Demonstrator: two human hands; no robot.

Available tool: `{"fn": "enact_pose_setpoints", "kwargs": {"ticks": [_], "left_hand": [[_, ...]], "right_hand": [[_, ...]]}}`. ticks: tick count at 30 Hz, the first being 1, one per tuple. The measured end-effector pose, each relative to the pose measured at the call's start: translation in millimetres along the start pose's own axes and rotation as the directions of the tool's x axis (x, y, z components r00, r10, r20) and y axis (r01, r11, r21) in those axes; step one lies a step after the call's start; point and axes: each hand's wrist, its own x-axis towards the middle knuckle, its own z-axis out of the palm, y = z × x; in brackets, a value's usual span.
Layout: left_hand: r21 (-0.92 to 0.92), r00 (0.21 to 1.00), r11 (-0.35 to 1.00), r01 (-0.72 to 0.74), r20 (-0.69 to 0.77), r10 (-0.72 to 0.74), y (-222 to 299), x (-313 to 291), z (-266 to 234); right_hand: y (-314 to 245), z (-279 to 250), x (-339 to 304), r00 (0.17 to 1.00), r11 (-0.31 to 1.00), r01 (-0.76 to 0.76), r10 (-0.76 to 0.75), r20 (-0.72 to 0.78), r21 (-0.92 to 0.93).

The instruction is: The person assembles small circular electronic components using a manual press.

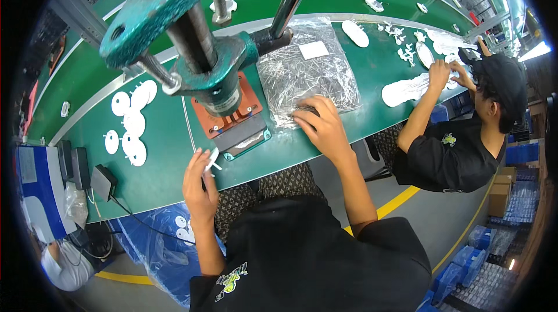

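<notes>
My left hand (pixel 199 187) is at the table's front edge, its fingers closed on a small white plastic part (pixel 213 159) with a thin stem. My right hand (pixel 325 129) lies at the near side of a clear plastic bag (pixel 279 59) heaped with thin metal pins (pixel 337 79). Its fingers are curled down among the pins with the thumb close by; what is between the fingertips is too small to make out. Between my hands stands a green hand press (pixel 200 68), its ram above an orange plate (pixel 250 100) and a dark block (pixel 239 136).
White discs with stems (pixel 135 121) lie left of the press. A white card (pixel 314 50) rests on the bag. A co-worker (pixel 459 120) at the right handles white parts (pixel 407 90). Blue plastic sheeting (pixel 165 248) with white parts is below the table, left. A black box (pixel 103 182) trails a cable.
</notes>
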Motion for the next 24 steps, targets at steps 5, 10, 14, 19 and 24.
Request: {"fn": "enact_pose_setpoints", "kwargs": {"ticks": [5,10,14,19,24], "left_hand": [[0.108,0.991,0.988,-0.111,0.082,0.102,-2,-6,-9],[0.114,0.996,0.990,-0.086,0.042,0.081,-9,-5,-24],[0.118,0.990,0.993,0.030,-0.142,-0.013,-24,-15,-41],[0.044,0.974,0.989,0.138,-0.185,-0.127,-39,-29,-49],[0.149,0.968,0.983,0.108,-0.241,-0.069,-38,-25,-44]], "right_hand": [[1,8,3,0.992,0.988,0.106,-0.098,0.075,-0.109],[-6,12,7,0.994,0.991,0.038,-0.024,0.111,-0.125],[-12,14,-2,0.993,0.973,0.116,-0.110,0.039,-0.198],[-39,15,-8,0.944,0.863,-0.243,0.315,-0.096,0.443],[-68,39,3,0.925,0.064,-0.244,0.314,0.212,0.968]]}}
